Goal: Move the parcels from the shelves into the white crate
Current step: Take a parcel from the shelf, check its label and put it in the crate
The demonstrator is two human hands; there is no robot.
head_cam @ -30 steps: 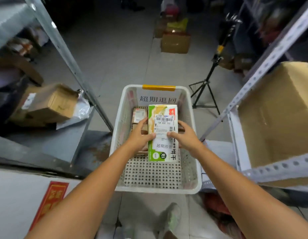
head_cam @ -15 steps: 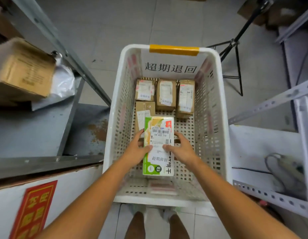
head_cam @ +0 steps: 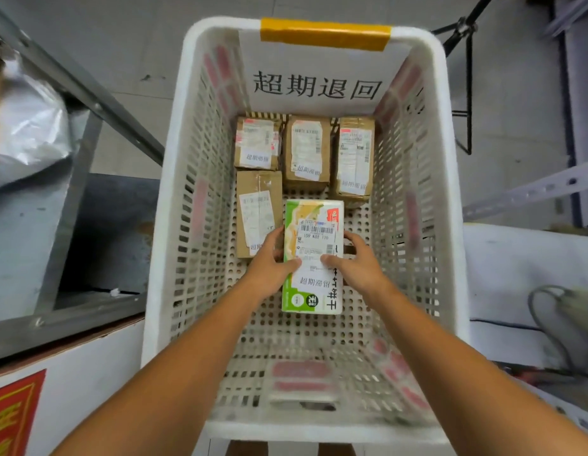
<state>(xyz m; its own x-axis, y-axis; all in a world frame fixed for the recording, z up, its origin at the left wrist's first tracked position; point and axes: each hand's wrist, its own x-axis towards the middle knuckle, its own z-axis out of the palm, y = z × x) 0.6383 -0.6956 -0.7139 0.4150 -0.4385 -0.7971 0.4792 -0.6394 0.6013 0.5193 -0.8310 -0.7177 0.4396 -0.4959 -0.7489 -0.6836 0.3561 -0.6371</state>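
Grey floor tiles [head_cam: 138,44] run under everything, and the white crate [head_cam: 319,431] stands on them between two shelves. Both my hands are down inside it, on a green and white box [head_cam: 314,284] that lies flat with its printed label facing up, about midway along the crate. My left hand [head_cam: 269,264] grips the box's left edge, thumb on top and fingers curled down the side. My right hand [head_cam: 358,264] grips the right edge the same way. Whether the box already rests on the holed bottom or hangs just above it, I cannot tell.

Four brown parcels lie in the far end of the crate, all labelled. Three sit side by side against the far wall: the left parcel [head_cam: 257,143], the middle parcel [head_cam: 306,153] and the right parcel [head_cam: 353,159]. A fourth parcel [head_cam: 258,212] lies nearer me on the left, just beside my box, with my left fingers between the two.

On the far wall inside hangs a paper sign [head_cam: 315,83] with black characters, held by yellow tape [head_cam: 324,32] over the rim. Left of the crate is a grey metal shelf [head_cam: 39,225] with a plastic bag [head_cam: 29,126] on it. A black tripod [head_cam: 467,93] stands on the floor at the far right.
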